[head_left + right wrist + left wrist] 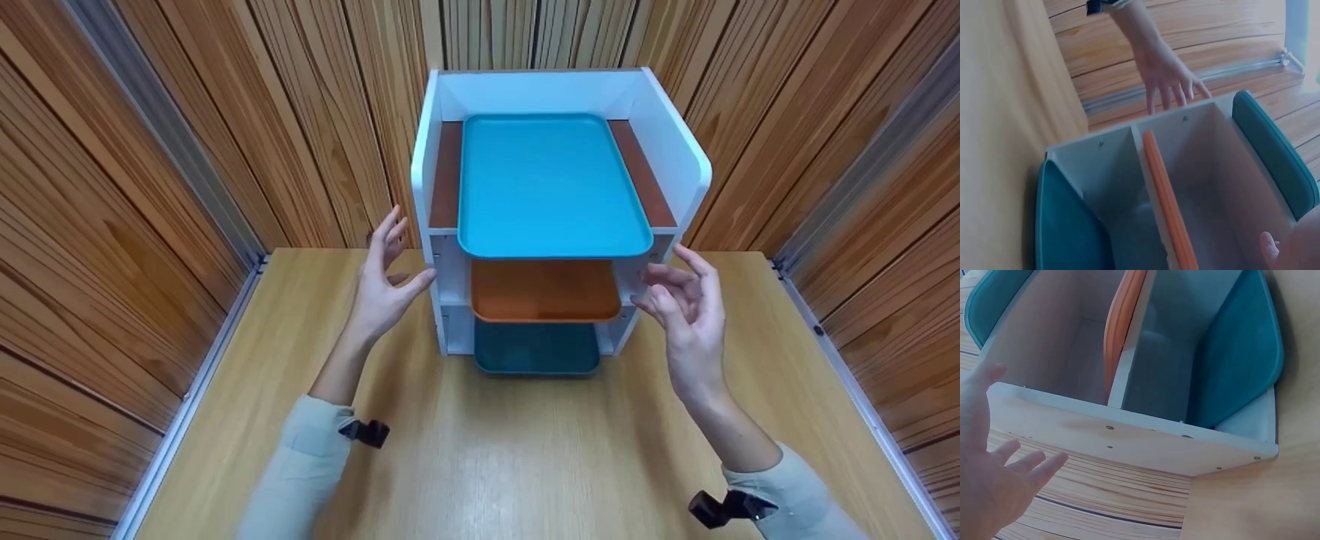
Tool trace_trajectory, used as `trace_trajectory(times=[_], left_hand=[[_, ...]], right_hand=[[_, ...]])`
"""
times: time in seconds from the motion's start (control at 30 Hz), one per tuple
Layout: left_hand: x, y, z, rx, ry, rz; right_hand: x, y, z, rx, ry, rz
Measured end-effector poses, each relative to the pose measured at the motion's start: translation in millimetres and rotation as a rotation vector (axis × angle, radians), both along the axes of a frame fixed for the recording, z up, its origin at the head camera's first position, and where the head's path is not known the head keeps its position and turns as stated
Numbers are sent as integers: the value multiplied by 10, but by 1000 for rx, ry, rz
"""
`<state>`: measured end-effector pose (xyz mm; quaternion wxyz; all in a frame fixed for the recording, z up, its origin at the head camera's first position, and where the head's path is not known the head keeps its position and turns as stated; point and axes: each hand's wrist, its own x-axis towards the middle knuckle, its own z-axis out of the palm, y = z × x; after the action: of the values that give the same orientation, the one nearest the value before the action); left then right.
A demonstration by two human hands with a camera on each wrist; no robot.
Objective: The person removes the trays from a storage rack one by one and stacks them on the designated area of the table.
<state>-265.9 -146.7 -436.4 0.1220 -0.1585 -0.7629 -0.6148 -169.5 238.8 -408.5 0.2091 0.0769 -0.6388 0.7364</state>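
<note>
A white shelf unit (536, 90) with three levels stands between my two hands. A blue tray (551, 187) lies on its top level, an orange-brown tray (546, 292) on the middle one, and a dark teal tray (536, 349) at the bottom; all stick out at the front. My left hand (381, 289) is beside the unit's left side, thumb and fingers spread. On the other side, my right hand (696, 322) has its fingers loosely bent near the right panel, holding nothing. Whether either hand touches the unit I cannot tell.
The unit stands on a wooden table (510, 450), close to a wood-patterned back wall (330, 112). Similar panels rise left and right, with metal rails (202, 375) along the table's sides. Each wrist bears a small black camera (367, 433).
</note>
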Motion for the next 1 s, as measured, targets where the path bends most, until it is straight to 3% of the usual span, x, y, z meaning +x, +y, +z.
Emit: trace_trajectory(times=[0.43,0.7,1.0], left_hand=[[-102,163,77,111,-29,-97],[-117,236,84,91,9,-84],[-116,239,63,80,1,-79]], right_hand=[[-29,-262,202,-171,-113,106],[-166,-385,334,-234,-101,122],[-267,-503,427,-220,-146,109]])
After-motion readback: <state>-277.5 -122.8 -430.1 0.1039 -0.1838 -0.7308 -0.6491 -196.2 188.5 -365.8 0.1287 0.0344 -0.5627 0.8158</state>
